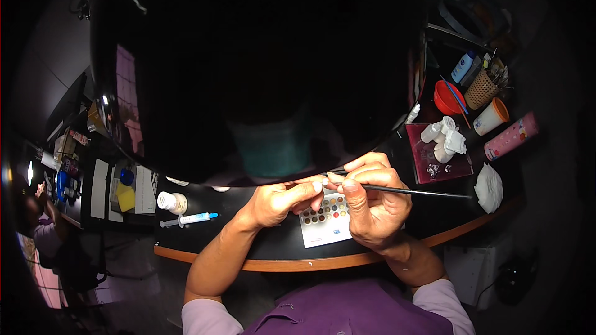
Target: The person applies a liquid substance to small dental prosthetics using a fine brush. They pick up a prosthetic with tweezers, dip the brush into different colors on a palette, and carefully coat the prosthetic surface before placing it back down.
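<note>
Between the thumb and fingertips of my left hand (272,205) sits a tiny white piece (325,182), too small to make out fully. My right hand (380,206) pinches a thin black-handled brush (431,193), its handle pointing out to the right. The two hands meet at the fingertips, close to the white piece, and the brush's tip is hard to see there. Below them a white palette (318,234) with rows of small round colour spots lies on the black desk (273,245); my right hand partly covers it.
A large dark glossy hood (261,56) fills the upper view. Left of my hands are a white bottle (172,203) and a syringe (198,218). Rightward: a dark red box (422,167), crumpled tissue (489,188), a red bowl (446,100), a woven cup (481,91). Another person (49,229) sits far left.
</note>
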`<move>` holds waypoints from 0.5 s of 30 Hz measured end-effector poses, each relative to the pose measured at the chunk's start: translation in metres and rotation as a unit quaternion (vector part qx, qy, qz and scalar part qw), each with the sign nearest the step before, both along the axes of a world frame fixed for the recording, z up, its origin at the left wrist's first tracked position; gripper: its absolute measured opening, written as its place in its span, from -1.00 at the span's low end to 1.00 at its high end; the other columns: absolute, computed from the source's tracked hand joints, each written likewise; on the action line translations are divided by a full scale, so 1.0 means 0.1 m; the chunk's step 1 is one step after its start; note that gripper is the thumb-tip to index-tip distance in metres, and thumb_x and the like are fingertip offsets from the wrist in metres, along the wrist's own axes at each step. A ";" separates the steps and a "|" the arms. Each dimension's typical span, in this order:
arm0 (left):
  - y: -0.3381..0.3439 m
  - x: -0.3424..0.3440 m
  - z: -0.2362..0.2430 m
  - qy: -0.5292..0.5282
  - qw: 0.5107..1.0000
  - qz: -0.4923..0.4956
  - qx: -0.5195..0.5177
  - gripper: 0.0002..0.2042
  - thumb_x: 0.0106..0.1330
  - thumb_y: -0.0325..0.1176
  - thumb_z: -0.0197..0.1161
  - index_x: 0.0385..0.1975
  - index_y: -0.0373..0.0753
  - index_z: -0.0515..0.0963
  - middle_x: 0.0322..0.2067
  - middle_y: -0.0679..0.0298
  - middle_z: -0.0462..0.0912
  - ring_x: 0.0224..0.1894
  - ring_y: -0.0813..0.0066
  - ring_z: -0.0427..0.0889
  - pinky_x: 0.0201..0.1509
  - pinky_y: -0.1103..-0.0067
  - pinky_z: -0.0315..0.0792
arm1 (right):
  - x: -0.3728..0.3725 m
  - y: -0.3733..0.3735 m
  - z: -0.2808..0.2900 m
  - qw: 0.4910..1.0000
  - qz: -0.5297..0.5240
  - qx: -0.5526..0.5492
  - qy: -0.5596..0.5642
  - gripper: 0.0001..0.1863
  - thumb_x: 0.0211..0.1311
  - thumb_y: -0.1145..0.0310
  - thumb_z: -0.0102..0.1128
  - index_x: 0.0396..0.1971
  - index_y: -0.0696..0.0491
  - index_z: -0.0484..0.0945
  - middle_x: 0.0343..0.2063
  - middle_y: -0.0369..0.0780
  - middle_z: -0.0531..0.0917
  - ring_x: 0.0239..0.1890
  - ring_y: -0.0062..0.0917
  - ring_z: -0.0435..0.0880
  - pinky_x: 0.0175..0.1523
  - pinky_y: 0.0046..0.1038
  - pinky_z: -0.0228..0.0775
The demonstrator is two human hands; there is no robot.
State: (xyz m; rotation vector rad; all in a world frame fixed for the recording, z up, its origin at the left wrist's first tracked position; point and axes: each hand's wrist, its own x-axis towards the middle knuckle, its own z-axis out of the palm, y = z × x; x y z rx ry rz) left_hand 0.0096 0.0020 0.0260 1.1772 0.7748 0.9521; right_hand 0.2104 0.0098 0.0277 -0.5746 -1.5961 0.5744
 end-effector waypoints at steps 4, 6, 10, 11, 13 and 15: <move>0.00 0.00 0.00 -0.007 1.000 -0.002 0.006 -0.72 0.49 -0.38 0.18 0.00 -0.43 0.71 -0.58 0.16 0.64 -0.69 0.71 0.31 -0.61 0.68 0.18 | -0.01 0.00 0.01 1.000 0.004 0.000 0.008 -0.86 0.30 0.53 0.42 -0.30 0.20 0.59 -0.43 -0.15 0.68 -0.22 -0.36 0.70 -0.19 -0.44 0.54; 0.00 -0.01 0.00 -0.008 1.000 -0.004 0.008 -0.72 0.49 -0.38 0.19 0.00 -0.43 0.71 -0.58 0.16 0.65 -0.68 0.70 0.32 -0.61 0.67 0.18 | -0.02 -0.02 0.01 1.000 0.001 -0.007 0.008 -0.86 0.29 0.53 0.42 -0.30 0.20 0.59 -0.43 -0.15 0.68 -0.21 -0.36 0.70 -0.19 -0.44 0.54; 0.00 0.00 0.01 -0.011 1.000 -0.006 0.001 -0.72 0.48 -0.37 0.20 0.00 -0.42 0.71 -0.57 0.15 0.66 -0.68 0.70 0.33 -0.61 0.67 0.19 | -0.01 -0.03 0.03 1.000 0.004 -0.021 0.021 -0.89 0.31 0.55 0.39 -0.31 0.20 0.59 -0.42 -0.15 0.68 -0.21 -0.36 0.70 -0.18 -0.44 0.54; 0.00 -0.01 0.01 -0.006 1.000 -0.007 0.006 -0.72 0.47 -0.37 0.20 -0.01 -0.43 0.71 -0.56 0.15 0.66 -0.68 0.70 0.34 -0.60 0.67 0.19 | -0.01 -0.04 0.04 1.000 0.004 -0.021 0.022 -0.89 0.31 0.55 0.39 -0.31 0.20 0.59 -0.42 -0.15 0.68 -0.21 -0.36 0.70 -0.18 -0.44 0.54; 0.01 -0.01 0.01 0.000 1.000 -0.009 0.010 -0.72 0.47 -0.37 0.21 -0.01 -0.43 0.71 -0.55 0.14 0.67 -0.67 0.70 0.35 -0.60 0.68 0.20 | 0.01 -0.04 0.06 0.999 0.023 -0.012 0.032 -0.91 0.31 0.58 0.35 -0.31 0.21 0.58 -0.42 -0.15 0.70 -0.21 -0.33 0.69 -0.14 -0.41 0.54; 0.01 0.00 0.01 0.008 0.999 -0.005 0.038 -0.72 0.45 -0.37 0.22 -0.03 -0.44 0.72 -0.53 0.14 0.68 -0.66 0.69 0.37 -0.59 0.68 0.21 | 0.01 -0.04 0.06 0.999 0.029 -0.010 0.036 -0.92 0.30 0.58 0.33 -0.31 0.21 0.58 -0.42 -0.14 0.70 -0.21 -0.32 0.69 -0.13 -0.39 0.54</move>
